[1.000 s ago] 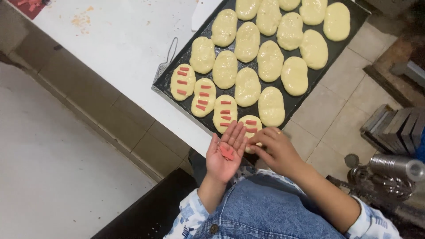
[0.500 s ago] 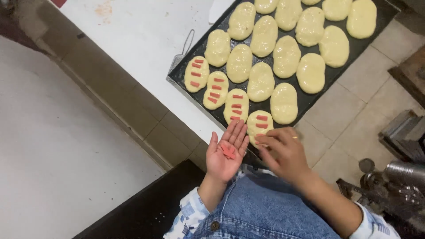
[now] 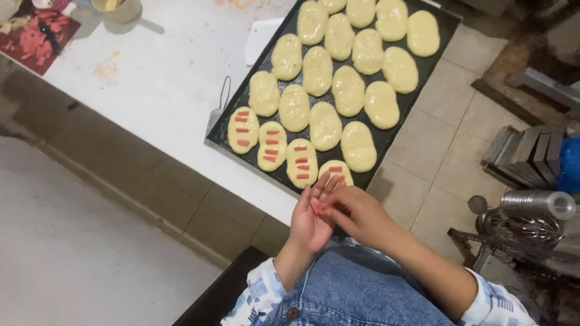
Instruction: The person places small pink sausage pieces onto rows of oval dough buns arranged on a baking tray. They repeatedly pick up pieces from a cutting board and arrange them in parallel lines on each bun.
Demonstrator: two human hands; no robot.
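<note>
The left hand [image 3: 309, 220] is held palm up at the near edge of the desk [image 3: 163, 90], fingers loosely apart and extended toward the baking tray [image 3: 423, 45]. Red strips [image 3: 315, 207] lie in the open palm, at the base of the fingers, not clamped by them. The right hand [image 3: 356, 214] reaches across from the right, its fingertips [image 3: 326, 208] drawn together and touching the strips in the left palm; whether they have pinched one cannot be told. Both hands hover just in front of the nearest dough piece [image 3: 336, 171], which carries a red strip and is partly covered by the left fingers. The tray holds rows of pale oval dough pieces; three others in the near row [image 3: 272, 146] bear red strips, the rest [image 3: 356, 90] are plain. A white scraper [image 3: 257, 39] lies touching the tray's far-left edge. A cup [image 3: 124, 9] and a red board [image 3: 36, 33] stand well apart at the desk's far corner.
</note>
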